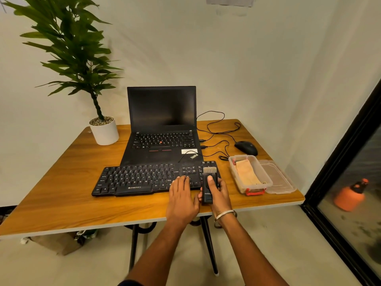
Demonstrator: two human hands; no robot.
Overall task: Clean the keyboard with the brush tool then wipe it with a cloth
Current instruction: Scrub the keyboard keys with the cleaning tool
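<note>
A black external keyboard (140, 178) lies on the wooden table (61, 186) in front of a laptop. My right hand (219, 196) grips a black brush tool (208, 182), whose pale bristles point away from me over the keyboard's right end, at the number pad. My left hand (181, 198) rests flat with its fingertips on the keyboard's lower right keys, just left of the brush. A beige cloth (246, 174) lies folded inside a clear plastic box (250, 187) to the right of the keyboard.
An open black laptop (162, 129) stands behind the keyboard, cables and a black mouse (246, 148) at its right. The box's clear lid (278, 178) lies beside the box. A potted plant (104, 131) sits at the back left. A glass door frame (340, 162) is to the right.
</note>
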